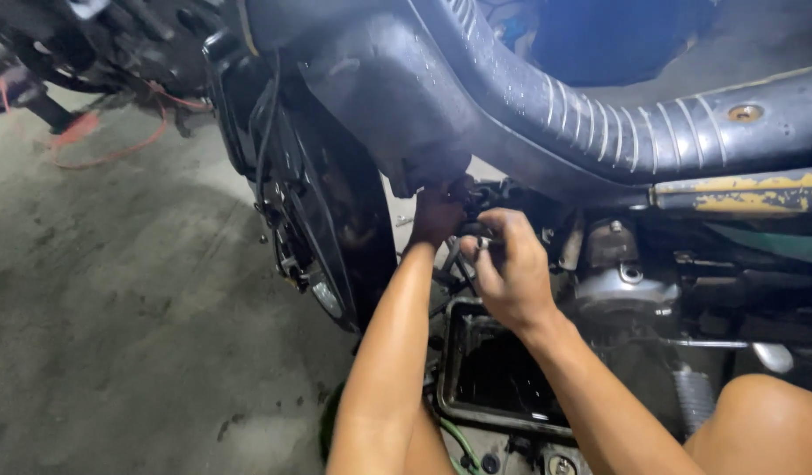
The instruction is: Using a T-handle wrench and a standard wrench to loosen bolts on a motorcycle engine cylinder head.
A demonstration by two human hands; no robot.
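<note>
I look down at a motorbike with a dark ribbed leg shield (529, 97) and its engine (626, 281) exposed beneath. My left hand (437, 215) reaches up into the dark gap under the shield, fingers curled on a part I cannot make out. My right hand (510, 268) is just to its right, fingers pinched around a small metal tool or fitting (483, 244) amid black cables. Below both hands lies a dark rectangular tray (503, 374).
The black front wheel and mudguard (322, 220) stand left of my arms. Grey stained concrete floor (133, 317) spreads to the left, with an orange cord (107, 145) by another machine at the top left. My bare knee (762, 422) is at the bottom right.
</note>
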